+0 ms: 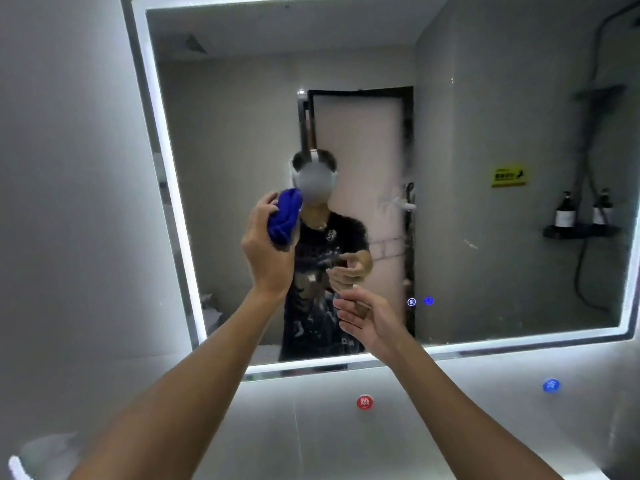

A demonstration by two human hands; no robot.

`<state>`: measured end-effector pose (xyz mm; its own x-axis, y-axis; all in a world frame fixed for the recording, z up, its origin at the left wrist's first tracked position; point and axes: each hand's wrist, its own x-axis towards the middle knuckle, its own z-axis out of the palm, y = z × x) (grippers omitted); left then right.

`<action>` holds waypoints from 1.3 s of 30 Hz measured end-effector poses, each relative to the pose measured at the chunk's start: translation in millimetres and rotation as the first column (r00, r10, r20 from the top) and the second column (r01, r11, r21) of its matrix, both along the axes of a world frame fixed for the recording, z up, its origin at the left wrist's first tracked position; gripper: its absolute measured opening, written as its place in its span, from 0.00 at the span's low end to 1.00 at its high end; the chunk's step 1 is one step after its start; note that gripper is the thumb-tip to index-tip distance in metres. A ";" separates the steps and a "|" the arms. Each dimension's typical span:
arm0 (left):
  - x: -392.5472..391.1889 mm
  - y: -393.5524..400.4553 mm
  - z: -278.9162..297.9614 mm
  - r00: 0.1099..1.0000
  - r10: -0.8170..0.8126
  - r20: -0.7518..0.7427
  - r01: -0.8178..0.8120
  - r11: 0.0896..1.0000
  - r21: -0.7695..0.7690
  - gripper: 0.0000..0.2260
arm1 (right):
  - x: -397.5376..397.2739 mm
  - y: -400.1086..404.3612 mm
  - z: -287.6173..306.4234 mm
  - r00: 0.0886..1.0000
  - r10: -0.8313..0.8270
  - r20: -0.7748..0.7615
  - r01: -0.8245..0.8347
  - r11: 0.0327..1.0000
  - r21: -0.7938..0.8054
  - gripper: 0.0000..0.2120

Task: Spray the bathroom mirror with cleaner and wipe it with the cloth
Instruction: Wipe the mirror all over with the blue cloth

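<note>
A large wall mirror (485, 140) with a lit white border fills the view. My left hand (266, 244) is raised in front of its middle and grips a bunched blue cloth (284, 216) close to the glass. My right hand (367, 317) hangs lower and to the right, palm turned left with relaxed fingers, holding nothing. Faint smears and droplets show on the glass around the reflected door. No spray bottle is in view. The mirror reflects a person in a dark printed shirt.
Below the mirror a grey wall carries a red round tap label (364, 402) and a blue one (550, 385). Two blue touch icons (419, 301) glow on the mirror. A white object (41, 455) sits at bottom left. Reflected shower shelf with bottles at right.
</note>
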<state>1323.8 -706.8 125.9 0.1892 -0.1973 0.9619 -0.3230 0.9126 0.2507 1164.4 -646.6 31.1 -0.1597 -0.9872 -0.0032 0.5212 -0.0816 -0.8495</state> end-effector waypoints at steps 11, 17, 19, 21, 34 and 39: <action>-51.9 -67.7 -52.9 0.703 0.337 0.626 -0.240 0.941 -0.237 0.19 | -76.4 26.5 8.1 0.975 -0.222 -0.024 0.222 0.975 0.000 0.09; -47.6 -64.9 -50.1 0.724 0.283 0.629 -0.229 0.959 -0.169 0.17 | -82.8 25.5 6.6 0.971 -0.236 -0.042 0.237 0.971 0.024 0.09; -55.7 -65.3 -46.3 0.712 0.340 0.615 -0.315 0.937 -0.152 0.13 | -77.6 21.8 3.7 0.974 -0.223 -0.047 0.225 0.973 0.041 0.09; -67.4 -61.6 -44.0 0.713 0.346 0.610 -0.368 0.925 -0.094 0.16 | -71.6 19.4 2.1 0.978 -0.202 -0.056 0.205 0.977 0.055 0.09; -70.4 -88.4 -47.2 0.557 0.575 0.599 -0.426 0.817 -0.389 0.26 | -70.3 -0.3 -4.4 0.964 -0.262 -0.046 0.264 0.964 0.023 0.08; -65.9 -91.5 -80.6 0.477 0.567 0.671 -0.388 0.821 -0.418 0.38 | -72.3 -12.9 -41.0 0.957 -0.289 -0.024 0.290 0.954 0.078 0.08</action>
